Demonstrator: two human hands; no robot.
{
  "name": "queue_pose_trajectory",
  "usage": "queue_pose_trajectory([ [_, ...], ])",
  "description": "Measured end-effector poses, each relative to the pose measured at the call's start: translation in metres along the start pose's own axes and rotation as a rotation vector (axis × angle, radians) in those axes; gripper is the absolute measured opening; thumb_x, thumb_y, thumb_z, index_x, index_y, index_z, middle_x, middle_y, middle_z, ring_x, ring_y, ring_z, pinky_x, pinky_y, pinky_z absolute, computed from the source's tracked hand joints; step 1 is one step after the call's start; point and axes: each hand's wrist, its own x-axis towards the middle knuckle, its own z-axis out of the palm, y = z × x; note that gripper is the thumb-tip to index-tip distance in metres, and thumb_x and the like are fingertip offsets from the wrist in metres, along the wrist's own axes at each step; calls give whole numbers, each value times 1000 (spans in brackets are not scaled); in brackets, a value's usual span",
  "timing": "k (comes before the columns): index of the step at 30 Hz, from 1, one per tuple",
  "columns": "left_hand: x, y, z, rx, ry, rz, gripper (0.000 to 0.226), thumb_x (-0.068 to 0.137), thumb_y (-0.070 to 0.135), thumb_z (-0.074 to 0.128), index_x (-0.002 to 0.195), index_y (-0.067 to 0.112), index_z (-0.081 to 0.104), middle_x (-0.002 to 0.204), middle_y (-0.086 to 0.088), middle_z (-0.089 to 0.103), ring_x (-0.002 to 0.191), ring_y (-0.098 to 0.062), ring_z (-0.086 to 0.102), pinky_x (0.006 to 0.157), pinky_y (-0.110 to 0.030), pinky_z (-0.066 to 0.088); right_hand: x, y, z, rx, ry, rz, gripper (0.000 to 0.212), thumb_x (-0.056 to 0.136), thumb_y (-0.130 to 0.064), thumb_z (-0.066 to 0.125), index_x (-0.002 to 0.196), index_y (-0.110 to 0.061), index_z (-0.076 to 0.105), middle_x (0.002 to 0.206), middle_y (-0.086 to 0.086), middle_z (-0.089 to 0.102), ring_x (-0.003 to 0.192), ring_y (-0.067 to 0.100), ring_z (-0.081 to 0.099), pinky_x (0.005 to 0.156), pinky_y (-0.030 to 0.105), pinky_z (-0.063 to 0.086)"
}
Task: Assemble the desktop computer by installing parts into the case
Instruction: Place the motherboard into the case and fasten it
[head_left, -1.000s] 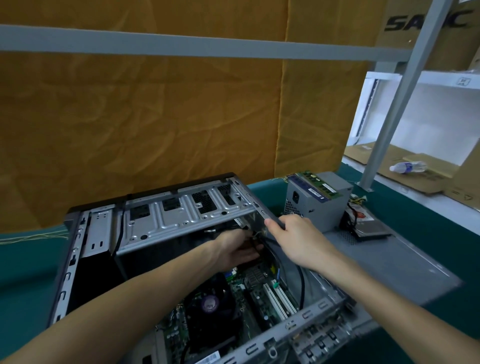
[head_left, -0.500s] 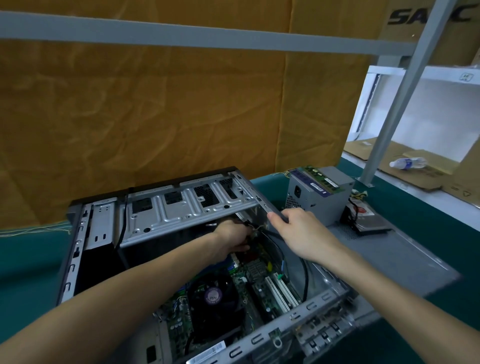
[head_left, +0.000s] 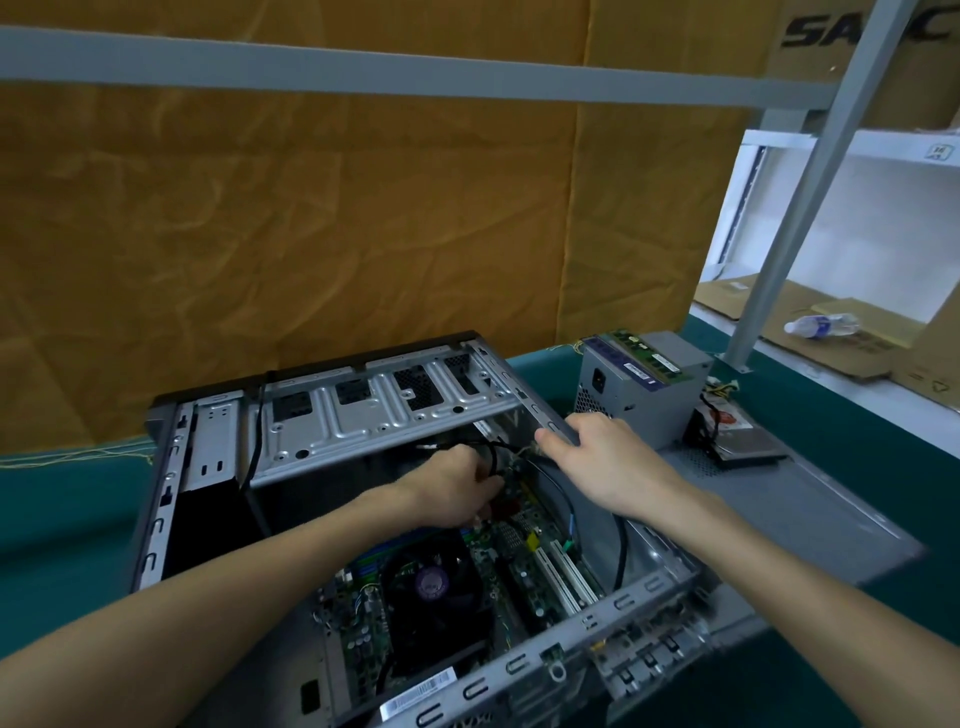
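Left hand (head_left: 457, 486), forearm reaching in from the lower left, is inside the open case (head_left: 363, 415) with fingers curled round black cables (head_left: 493, 452) just under the drive-bay bracket (head_left: 384, 410). Right hand (head_left: 602, 457), forearm entering from the lower right, grips the case's upper side rail, fingers wrapped over its edge. Below the left hand lie the motherboard (head_left: 524, 566) and its cooler fan (head_left: 434, 587). Beyond the right hand a power supply (head_left: 639, 389) stands on the green bench (head_left: 62, 519), outside the case. Against the earlier frame both hands keep their holds; the view sits slightly lower.
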Motion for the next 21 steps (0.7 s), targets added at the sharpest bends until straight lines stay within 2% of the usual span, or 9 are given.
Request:
queue_pose_trajectory([
  [2, -4, 1, 3, 277, 125, 81, 29, 106, 41, 48, 81, 26, 49, 79, 2, 59, 69, -20, 59, 62, -33, 46, 1, 0, 1, 5, 6, 8, 51, 102, -58, 44, 86, -12, 60, 80, 5, 62, 75, 22, 61, 62, 35, 43],
  [5, -4, 2, 10, 306, 203, 84, 35, 105, 51, 39, 110, 17, 47, 108, -10, 56, 97, -33, 58, 77, -41, 45, 1, 1, 2, 11, 10, 12, 49, 102, -57, 44, 91, -13, 62, 83, 5, 64, 77, 22, 62, 69, 36, 48],
  [7, 1, 0, 12, 279, 173, 64, 40, 108, 43, 35, 131, 11, 41, 129, -19, 50, 115, -41, 53, 92, -46, 44, 1, 1, 2, 16, 8, 15, 49, 102, -57, 44, 92, -13, 63, 84, 5, 64, 77, 22, 63, 69, 36, 49],
  [9, 7, -4, 10, 286, 136, 43, 51, 106, 30, 38, 151, 9, 26, 149, -21, 38, 133, -42, 41, 108, -48, 36, 1, 2, 1, 18, 7, 15, 50, 102, -57, 44, 92, -11, 62, 84, 6, 64, 78, 24, 64, 69, 38, 49],
  [11, 15, -8, 8, 305, 151, 40, 63, 103, 24, 43, 158, 11, 15, 157, -18, 33, 141, -39, 34, 114, -46, 31, 1, 2, 1, 19, 8, 16, 51, 102, -57, 45, 93, -10, 63, 84, 8, 65, 80, 26, 65, 68, 39, 49],
  [12, 19, -10, 7, 314, 176, 46, 65, 102, 22, 44, 158, 12, 13, 158, -18, 33, 141, -39, 34, 115, -45, 31, 0, 1, 1, 19, 8, 17, 51, 102, -57, 44, 94, -10, 63, 83, 7, 65, 79, 26, 65, 67, 38, 48],
  [14, 25, -13, 5, 308, 206, 47, 56, 103, 25, 46, 153, 13, 24, 152, -19, 40, 135, -38, 44, 110, -42, 38, 0, 1, 1, 15, 7, 16, 49, 102, -57, 44, 95, -12, 64, 81, 6, 65, 75, 24, 64, 63, 35, 44],
  [17, 24, -19, 0, 309, 181, 91, 35, 102, 28, 49, 135, 18, 45, 134, -12, 56, 114, -33, 58, 90, -35, 46, -1, 0, 1, 20, 9, 14, 48, 103, -56, 45, 95, -12, 64, 80, 6, 65, 72, 23, 63, 62, 35, 44],
  [21, 10, -25, -9, 434, 82, 134, 21, 97, 18, 54, 118, 16, 55, 119, -9, 64, 97, -26, 62, 72, -29, 43, -1, 1, 1, 24, 13, 13, 49, 103, -55, 46, 89, -10, 60, 79, 6, 62, 67, 23, 59, 59, 36, 41],
])
